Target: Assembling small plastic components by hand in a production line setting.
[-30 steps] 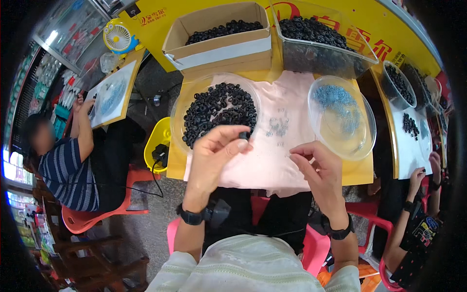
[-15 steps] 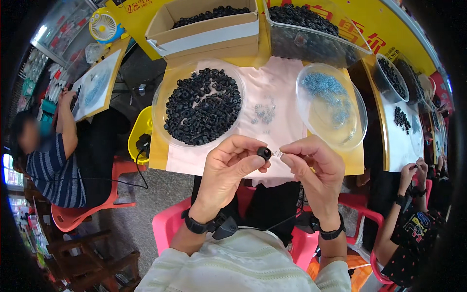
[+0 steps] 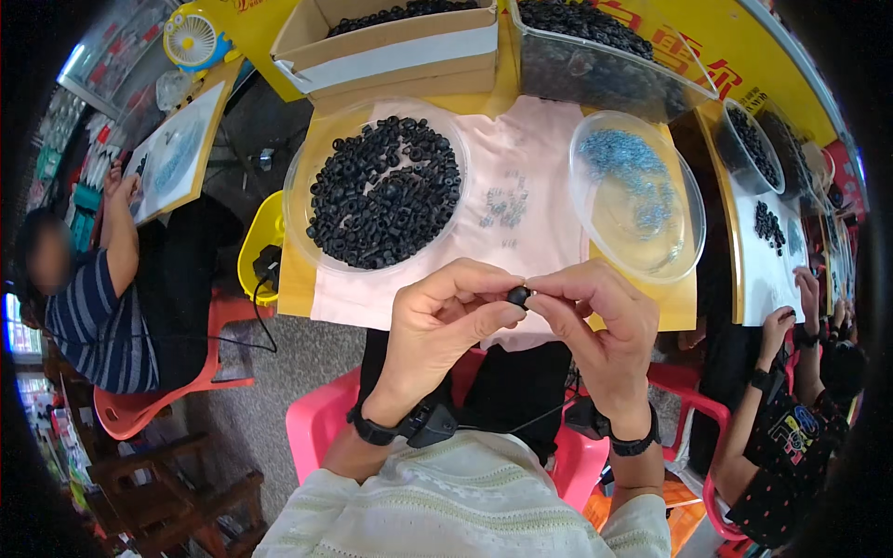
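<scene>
Co-worker at left: one, seated on an orange-red chair, dressed in a dark striped shirt, reaching over a side table.
Fan: one, yellow and blue, standing near the far end of that side table.
Yellow bin: one, set low beside the main table, with a dark block inside.
Round tray: one, clear, spread with loose black parts too many to count.
Cardboard box: one, open-topped, placed behind the round tray, filled with more black parts.
Left hand: drawn narrow, gripping the black piece by thumb and fingertips from its left side.
Black piece: rounded dark side turned up toward the camera; too small and too covered to tell its long axis. Held between the fingertips of both hands, above the near edge of the pink cloth; one in hand.
Pink cloth: one, laid flat between two trays, dotted with fine metallic bits too small to count.
Right hand: pinched narrow against the right side of the black piece; cannot tell whether also gripping something smaller.
Clear bin: one, rectangular, loaded with black parts.
Oval-looking tray: one, clear, strewn with bluish metallic bits beyond counting.
Co-worker at right: one clearly seen, in a dark printed top, working at another table.
</scene>
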The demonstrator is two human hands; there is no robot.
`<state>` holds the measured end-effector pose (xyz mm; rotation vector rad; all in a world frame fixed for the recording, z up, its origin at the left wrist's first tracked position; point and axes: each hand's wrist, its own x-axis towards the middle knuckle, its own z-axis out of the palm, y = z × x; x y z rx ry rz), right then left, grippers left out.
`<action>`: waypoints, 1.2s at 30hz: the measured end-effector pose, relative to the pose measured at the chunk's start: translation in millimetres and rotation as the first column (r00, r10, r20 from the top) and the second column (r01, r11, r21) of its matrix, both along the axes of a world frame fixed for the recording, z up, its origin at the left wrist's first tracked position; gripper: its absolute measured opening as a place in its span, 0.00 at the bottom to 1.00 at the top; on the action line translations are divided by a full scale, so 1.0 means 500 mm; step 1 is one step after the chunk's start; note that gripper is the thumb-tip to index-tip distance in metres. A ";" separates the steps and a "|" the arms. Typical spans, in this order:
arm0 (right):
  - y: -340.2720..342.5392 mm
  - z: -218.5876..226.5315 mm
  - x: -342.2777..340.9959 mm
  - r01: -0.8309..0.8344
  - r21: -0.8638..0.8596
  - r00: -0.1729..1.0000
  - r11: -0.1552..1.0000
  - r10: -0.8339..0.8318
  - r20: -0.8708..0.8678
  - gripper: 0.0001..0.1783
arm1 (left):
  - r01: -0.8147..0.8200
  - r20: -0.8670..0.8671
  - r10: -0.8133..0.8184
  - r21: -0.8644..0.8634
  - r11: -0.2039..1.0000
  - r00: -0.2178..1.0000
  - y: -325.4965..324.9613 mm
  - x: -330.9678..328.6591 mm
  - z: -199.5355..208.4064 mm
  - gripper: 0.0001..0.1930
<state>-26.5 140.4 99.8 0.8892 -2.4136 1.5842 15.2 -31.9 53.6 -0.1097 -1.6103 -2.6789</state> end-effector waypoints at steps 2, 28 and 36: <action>-0.003 -0.001 -0.001 -0.015 0.008 1.000 1.000 0.015 0.011 0.08 | 0.008 0.007 -0.008 0.013 1.000 1.000 -0.001 0.002 -0.006 0.12; -0.246 -0.112 -0.173 -0.056 0.559 0.953 0.827 0.210 -0.217 0.03 | -0.043 0.231 -0.048 0.372 0.927 0.972 -0.098 0.024 -0.105 0.10; -0.267 -0.124 -0.177 -0.021 0.618 0.944 0.786 0.220 -0.247 0.01 | -0.019 0.200 -0.084 0.465 0.885 0.976 -0.101 0.012 -0.115 0.08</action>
